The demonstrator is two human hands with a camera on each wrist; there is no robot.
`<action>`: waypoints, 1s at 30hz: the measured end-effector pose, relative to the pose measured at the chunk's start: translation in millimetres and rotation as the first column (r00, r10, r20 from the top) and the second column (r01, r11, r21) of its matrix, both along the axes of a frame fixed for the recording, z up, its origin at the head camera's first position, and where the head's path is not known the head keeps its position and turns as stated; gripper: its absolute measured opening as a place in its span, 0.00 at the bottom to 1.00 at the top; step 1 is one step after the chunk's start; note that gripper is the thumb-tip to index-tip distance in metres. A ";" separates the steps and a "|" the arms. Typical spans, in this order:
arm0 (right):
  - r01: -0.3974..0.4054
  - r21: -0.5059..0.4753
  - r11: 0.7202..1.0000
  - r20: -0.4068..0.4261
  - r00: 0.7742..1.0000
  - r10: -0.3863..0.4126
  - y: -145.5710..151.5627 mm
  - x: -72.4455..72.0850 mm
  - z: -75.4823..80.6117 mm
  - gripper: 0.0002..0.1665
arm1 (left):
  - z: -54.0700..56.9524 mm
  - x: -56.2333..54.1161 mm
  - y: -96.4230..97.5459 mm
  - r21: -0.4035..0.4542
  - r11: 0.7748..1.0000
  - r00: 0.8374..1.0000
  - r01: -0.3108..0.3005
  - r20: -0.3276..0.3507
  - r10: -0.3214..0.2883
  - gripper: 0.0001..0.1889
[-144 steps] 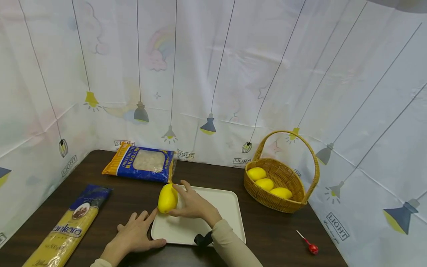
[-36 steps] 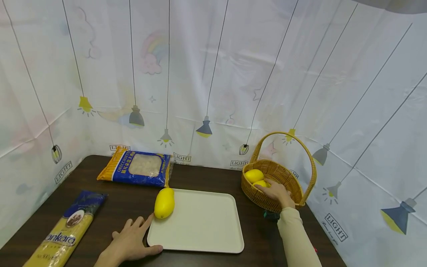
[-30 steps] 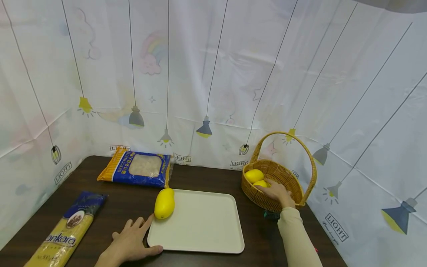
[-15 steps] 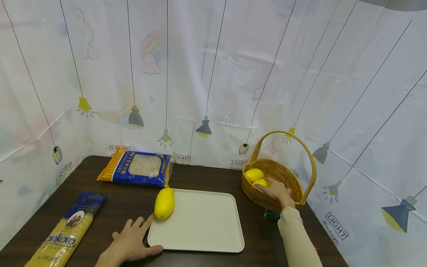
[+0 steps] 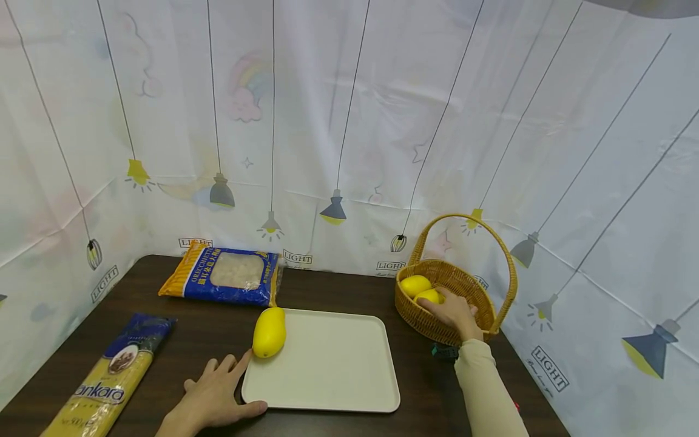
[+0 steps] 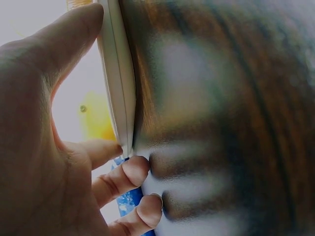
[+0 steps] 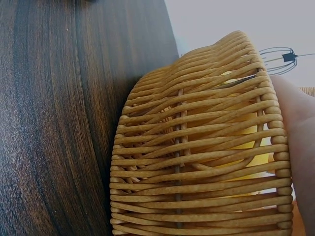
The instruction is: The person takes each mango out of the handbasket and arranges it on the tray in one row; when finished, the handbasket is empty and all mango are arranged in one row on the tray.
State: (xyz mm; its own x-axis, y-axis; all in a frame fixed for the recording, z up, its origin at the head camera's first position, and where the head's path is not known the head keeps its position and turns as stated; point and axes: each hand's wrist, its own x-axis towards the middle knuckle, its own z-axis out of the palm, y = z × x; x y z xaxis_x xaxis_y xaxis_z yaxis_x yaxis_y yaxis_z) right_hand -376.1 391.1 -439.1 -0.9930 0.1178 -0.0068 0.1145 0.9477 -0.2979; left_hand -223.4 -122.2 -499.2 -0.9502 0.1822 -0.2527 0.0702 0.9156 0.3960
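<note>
The left hand (image 5: 212,393) has its fingers spread wide at the near left corner of a pale tray (image 5: 333,364), thumb and index finger touching the rim. Just beyond that index fingertip, a yellow fruit (image 5: 269,334) lies along the tray's left edge. The right hand (image 5: 453,312) reaches into a wicker basket (image 5: 417,323), thumb and fingers at a second fruit (image 5: 428,295); whether they grip it I cannot tell, as the hand partly covers it. A third fruit (image 5: 415,285) sits beyond those fingertips, to their left. Left of the left hand, a yellow-and-blue packet (image 5: 111,370) lies on the dark surface (image 5: 338,292); well beyond that hand lies a blue-and-orange packet (image 5: 232,278).
</note>
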 end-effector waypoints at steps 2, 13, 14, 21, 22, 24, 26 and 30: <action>0.002 -0.005 1.000 -0.012 1.000 -0.002 1.2 0.7 0.8 0.55 | 0.3 0.5 0.2 0.003 1.000 1.000 0.001 0.000 -0.001 0.61; 0.007 0.012 1.000 -0.054 0.999 -0.007 1.2 2.8 10.6 0.56 | 3.0 0.4 -0.4 0.008 1.000 1.000 0.008 -0.012 -0.008 0.61; 0.010 0.010 1.000 -0.059 0.998 -0.009 1.2 2.9 12.1 0.56 | 2.7 0.2 -0.6 0.007 1.000 1.000 0.008 -0.012 -0.008 0.61; 0.009 -0.010 1.000 -0.094 0.996 -0.010 -2.2 4.8 21.2 0.58 | 1.7 -0.8 -2.0 0.000 1.000 1.000 0.010 -0.008 -0.010 0.61; 0.008 -0.012 1.000 -0.101 0.995 -0.010 -2.6 5.0 22.0 0.58 | 1.8 -0.8 -2.1 0.001 1.000 1.000 0.010 -0.008 -0.010 0.61; 0.007 -0.013 1.000 -0.116 0.993 -0.008 -3.2 5.6 23.2 0.58 | 1.9 -0.6 -2.0 0.002 1.000 1.000 0.010 -0.006 -0.010 0.61; 0.006 -0.011 1.000 -0.131 0.991 -0.007 -4.2 6.6 24.4 0.58 | 2.0 0.0 -1.7 0.003 1.000 1.000 0.010 -0.003 -0.010 0.61; 0.003 -0.019 1.000 -0.153 0.988 -0.006 -7.2 10.2 27.4 0.60 | 2.2 1.0 -1.1 0.006 1.000 1.000 0.013 -0.003 -0.013 0.61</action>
State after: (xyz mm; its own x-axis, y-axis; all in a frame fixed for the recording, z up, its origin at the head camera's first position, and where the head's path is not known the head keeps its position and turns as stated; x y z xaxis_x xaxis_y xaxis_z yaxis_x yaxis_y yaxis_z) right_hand -365.8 383.9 -411.7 -0.9819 0.1235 0.1435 0.0702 0.9413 -0.3301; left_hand -222.4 -123.3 -497.0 -0.9487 0.1956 -0.2484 0.0831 0.9122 0.4011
